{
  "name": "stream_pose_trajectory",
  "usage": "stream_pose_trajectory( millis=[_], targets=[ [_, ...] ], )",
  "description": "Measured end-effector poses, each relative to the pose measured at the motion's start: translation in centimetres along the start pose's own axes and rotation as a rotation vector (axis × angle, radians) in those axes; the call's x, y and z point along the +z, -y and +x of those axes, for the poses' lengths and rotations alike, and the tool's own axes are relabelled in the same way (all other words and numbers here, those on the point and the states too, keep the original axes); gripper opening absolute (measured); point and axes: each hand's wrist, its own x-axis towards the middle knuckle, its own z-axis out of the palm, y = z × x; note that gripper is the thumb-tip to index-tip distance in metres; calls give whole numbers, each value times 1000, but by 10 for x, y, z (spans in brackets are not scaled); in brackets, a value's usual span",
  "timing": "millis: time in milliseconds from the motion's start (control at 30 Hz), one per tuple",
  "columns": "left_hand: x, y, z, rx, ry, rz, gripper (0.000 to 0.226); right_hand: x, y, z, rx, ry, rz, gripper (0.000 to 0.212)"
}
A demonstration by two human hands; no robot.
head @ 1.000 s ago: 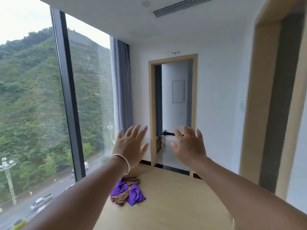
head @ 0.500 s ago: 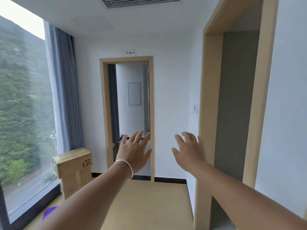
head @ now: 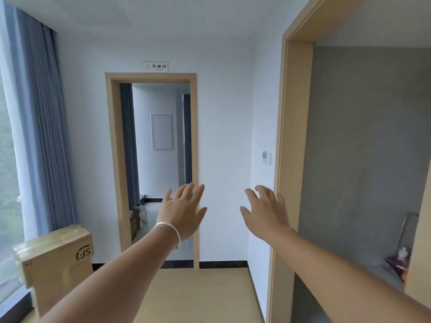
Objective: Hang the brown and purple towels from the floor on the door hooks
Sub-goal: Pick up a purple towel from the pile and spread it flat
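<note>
White walls enclose a small room with a pale wood floor [head: 198,297]. Far wall: open doorway [head: 154,169] in a light wood frame, small sign [head: 155,66] above it. Right side: second, wider wood-framed opening [head: 286,159] onto a grey wall. Left: blue-grey curtain [head: 39,127] beside a window; taped cardboard box [head: 56,259] on the floor below it.

Left hand [head: 183,212]: raised at arm's length, back toward camera, fingers straight and slightly spread, holding nothing, touching nothing. Silver bangle [head: 171,231] on the wrist.

Right hand [head: 265,212]: raised likewise, fingers extended with a slight curl at the tips, empty. It appears in front of the edge of the right-hand frame; contact cannot be determined.

Brown and purple towels: out of frame. Door hooks: none visible from this angle.
</note>
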Motion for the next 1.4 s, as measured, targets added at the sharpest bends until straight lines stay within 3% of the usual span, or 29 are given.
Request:
stream_pose_trajectory(
  millis=[867,1167,1400],
  targets=[
    [248,-12,288,22,15,42,62,218,-104,288,-35,1,45,50],
    [363,26,375,37,45,48,62,320,-106,380,-27,65,12,53],
    [453,93,467,10,38,12,62,394,-82,494,-19,82,-45,59]
  ],
)
